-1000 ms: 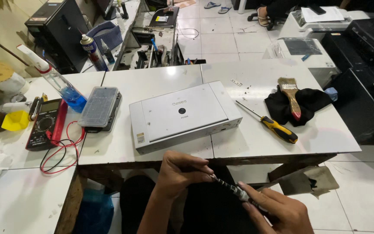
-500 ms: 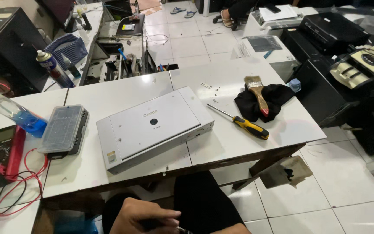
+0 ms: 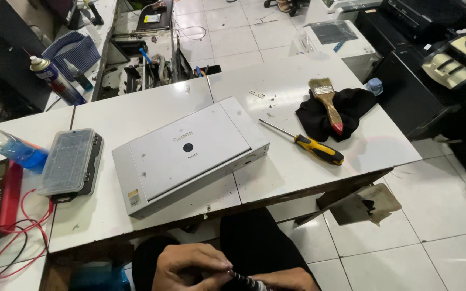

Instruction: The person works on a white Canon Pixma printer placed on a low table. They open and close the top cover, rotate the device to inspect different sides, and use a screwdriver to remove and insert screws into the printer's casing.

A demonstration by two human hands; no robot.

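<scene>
Left hand point(image 3: 190, 267): low in the person's lap, below the table edge, fingers curled and pinched on a slim dark ridged tool point(image 3: 241, 279).
Right hand point(image 3: 284, 280): just beside the left, cupped under the same tool; only its top shows, so I cannot tell how firmly it is closed.
Slim tool: in the lap between both hands, mostly cut off by the picture's bottom edge.
Step in hand: looks like readying or adjusting the tool, away from the table.
Flat white plastic printer point(image 3: 190, 153): closed, lying askew on the white tiled worktable point(image 3: 297, 172), untouched.
Yellow-handled screwdriver point(image 3: 311, 145): right of the printer, apart from it.
Wooden paintbrush point(image 3: 327, 102): lying on a black cloth point(image 3: 351, 105).
Clear compartment box point(image 3: 68, 160): left of the printer.
Next move calls for: bringing the hands up to the printer, by my guess.
</scene>
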